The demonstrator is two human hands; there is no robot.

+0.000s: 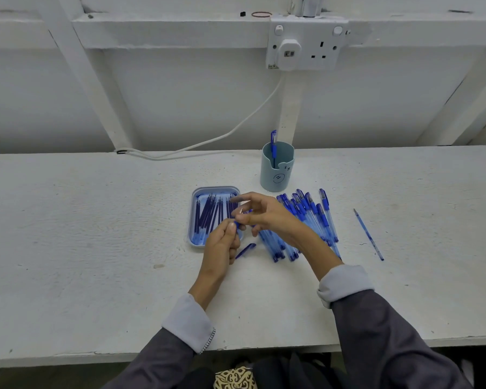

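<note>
My left hand (222, 245) grips a blue pen (237, 224) near its front end, just in front of a light blue tray (194, 217) that holds several dark blue refills. My right hand (264, 214) meets it from the right and pinches the pen's small tip piece; its other fingers are spread. A blue pen cap (246, 250) lies on the table below my hands. Behind my right wrist lies a pile of several blue pens (312, 220).
A pale blue cup (277, 171) with one blue pen in it stands behind the pile. A single pen without a cap (368, 234) lies apart at the right. A white cable (208, 141) runs from the wall socket (306, 43) down to the white table's back edge.
</note>
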